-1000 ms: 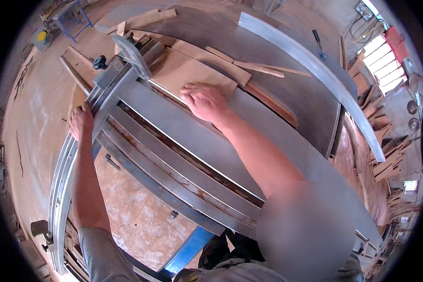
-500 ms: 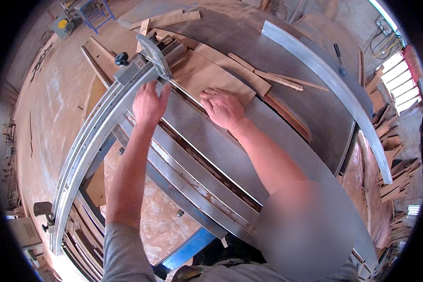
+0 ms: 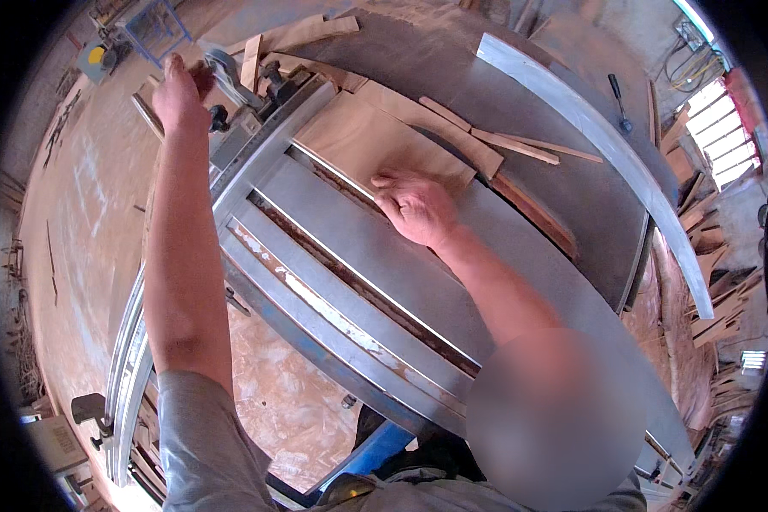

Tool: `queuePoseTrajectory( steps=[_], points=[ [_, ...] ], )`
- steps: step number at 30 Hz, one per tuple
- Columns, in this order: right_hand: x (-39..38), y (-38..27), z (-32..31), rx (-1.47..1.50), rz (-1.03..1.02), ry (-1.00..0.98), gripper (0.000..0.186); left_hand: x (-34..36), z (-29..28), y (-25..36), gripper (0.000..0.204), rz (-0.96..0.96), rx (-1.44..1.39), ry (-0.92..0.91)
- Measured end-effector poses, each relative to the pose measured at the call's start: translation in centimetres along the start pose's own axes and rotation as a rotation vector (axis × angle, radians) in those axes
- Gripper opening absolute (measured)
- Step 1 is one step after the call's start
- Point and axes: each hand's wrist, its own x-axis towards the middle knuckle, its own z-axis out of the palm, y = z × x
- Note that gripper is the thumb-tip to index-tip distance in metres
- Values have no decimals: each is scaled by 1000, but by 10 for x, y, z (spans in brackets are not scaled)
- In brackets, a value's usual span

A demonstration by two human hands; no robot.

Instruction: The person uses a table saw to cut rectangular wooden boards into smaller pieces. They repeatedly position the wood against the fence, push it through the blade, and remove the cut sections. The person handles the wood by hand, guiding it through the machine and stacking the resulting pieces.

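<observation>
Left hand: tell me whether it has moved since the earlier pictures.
Yes. The left hand has gone farther up the saw table, past the wooden board, to the fence's far end.

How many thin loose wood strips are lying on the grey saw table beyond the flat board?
3: thin wood strips fanned behind the flat wooden board under the right hand; short one, middle one, long thin one farthest right. Others may be hidden.

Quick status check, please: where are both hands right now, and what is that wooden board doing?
Left hand stretched to the far end of the saw's sliding fence. Right hand flat on the wooden board. Board lies flat on the metal saw table. Loose offcut strips beyond it.
</observation>
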Motion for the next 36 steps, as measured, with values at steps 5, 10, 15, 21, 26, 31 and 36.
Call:
queuePoseTrajectory(
  steps=[5,10,15,21,26,31,36],
  points=[
    [2,7,5,-4,-131,138,29,-91,-48,-90,25,519,879,-534],
    [6,1,0,34,-189,128,21,-112,-46,-138,37,736,1270,-731],
    [2,0,0,50,-168,116,21,-118,-37,-147,41,744,1469,-813],
    [-2,2,3,33,-148,155,23,-116,-22,-134,28,672,1481,-818],
    [-12,-8,5,-75,-82,182,27,-127,-7,-139,32,589,1574,-721],
    [-45,-48,15,-153,193,202,29,-126,-5,-143,32,542,1602,-726],
    [-74,-87,9,-228,549,232,53,-120,-8,-147,30,564,1576,-734]
  ],
)
